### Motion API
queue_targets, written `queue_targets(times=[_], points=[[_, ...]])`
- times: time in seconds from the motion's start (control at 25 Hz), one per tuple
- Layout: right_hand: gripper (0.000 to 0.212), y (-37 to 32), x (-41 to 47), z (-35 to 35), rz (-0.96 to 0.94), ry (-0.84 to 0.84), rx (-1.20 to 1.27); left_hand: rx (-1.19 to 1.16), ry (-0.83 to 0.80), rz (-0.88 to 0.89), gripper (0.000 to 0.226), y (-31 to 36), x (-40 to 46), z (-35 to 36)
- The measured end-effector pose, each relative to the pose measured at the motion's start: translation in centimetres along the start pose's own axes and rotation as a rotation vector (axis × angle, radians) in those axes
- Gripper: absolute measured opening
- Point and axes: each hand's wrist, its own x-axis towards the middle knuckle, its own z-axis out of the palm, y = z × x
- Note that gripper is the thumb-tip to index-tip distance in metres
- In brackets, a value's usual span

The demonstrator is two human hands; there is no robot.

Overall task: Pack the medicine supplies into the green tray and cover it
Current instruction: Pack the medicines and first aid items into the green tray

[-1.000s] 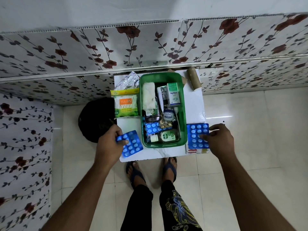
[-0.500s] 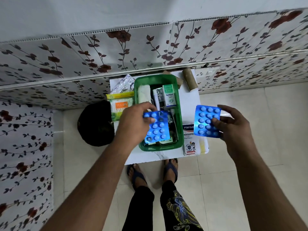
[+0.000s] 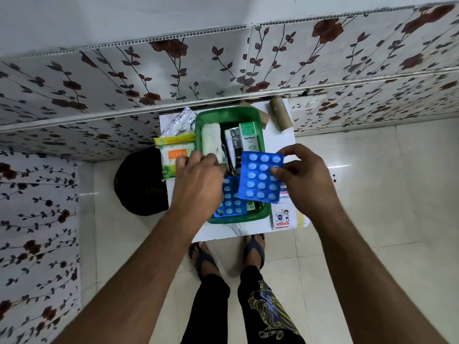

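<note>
The green tray [image 3: 229, 113] sits on a small white table [image 3: 280, 140]. It holds a white gauze roll [image 3: 210, 142], an Optibex box [image 3: 250, 140] and other small items. A blue blister pack [image 3: 231, 201] lies in the tray's near end, partly under my left hand [image 3: 198, 181]. That hand hovers over the tray's left side with its fingers spread and nothing visibly in them. My right hand [image 3: 304, 181] pinches a second blue blister pack [image 3: 260, 178] by its right edge, above the tray's right side.
A Tulips cotton-bud pack [image 3: 171, 155] and silver blister strips [image 3: 178, 122] lie left of the tray. A white plaster box [image 3: 283, 212] and a cardboard tube [image 3: 280, 115] lie to its right. A black round object [image 3: 141, 182] sits on the floor, left. The wall is just behind.
My left hand carried its blister pack from the table's left front into the tray and let it go. My right hand lifted the other pack and brought it leftward over the tray.
</note>
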Motion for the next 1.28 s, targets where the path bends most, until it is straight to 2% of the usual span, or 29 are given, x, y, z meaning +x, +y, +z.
queue_targets(times=[0.12, 0.2, 0.36, 0.52, 0.64, 0.76, 0.88, 0.96, 1.04, 1.16, 1.28], points=[[0.026, -0.4, -0.2, 2.6, -0.144, -0.052, -0.344, -0.242, 0.178, -0.208, 0.025, -2.6, -1.1, -1.1], [0.033, -0.9, -0.4, 3.7, -0.236, -0.067, -0.626, -0.369, 0.239, -0.308, 0.026, -4.4, -2.1, -0.9], [0.041, -1.5, -0.6, 4.9, -0.337, -0.09, -1.009, -0.494, 0.205, -0.33, 0.024, -6.3, -3.0, 1.2], [0.026, -1.6, -1.8, 5.6, -0.405, -0.042, -1.188, -0.539, 0.191, -0.336, 0.023, -6.5, -3.3, 2.1], [0.022, -1.8, -2.3, 5.6, -0.345, -0.041, -1.214, -0.577, 0.176, -0.352, 0.023, -7.1, -3.3, 2.3], [0.031, -2.0, -2.2, 4.9, -0.329, -0.029, -1.164, -0.627, 0.175, -0.385, 0.023, -8.1, -2.9, 2.2], [0.025, -2.5, 0.1, 3.0, -0.363, 0.192, -0.903, -0.615, 0.168, -0.406, 0.031, -9.5, -1.9, 1.9], [0.027, -2.7, 3.5, 1.7, -0.293, 0.34, -0.713, -0.492, 0.091, -0.338, 0.051, -10.3, -0.9, 1.9], [0.035, -2.3, 7.2, 1.2, -0.23, 0.392, -0.67, -0.31, -0.015, -0.226, 0.076, -10.7, 0.2, 2.3], [0.044, -1.5, 11.2, 1.8, -0.136, 0.309, -0.749, -0.115, -0.131, -0.131, 0.097, -10.6, 1.6, 2.9], [0.041, -0.8, 13.1, 2.3, -0.104, 0.257, -0.796, -0.032, -0.168, -0.103, 0.108, -10.8, 2.4, 3.8]])
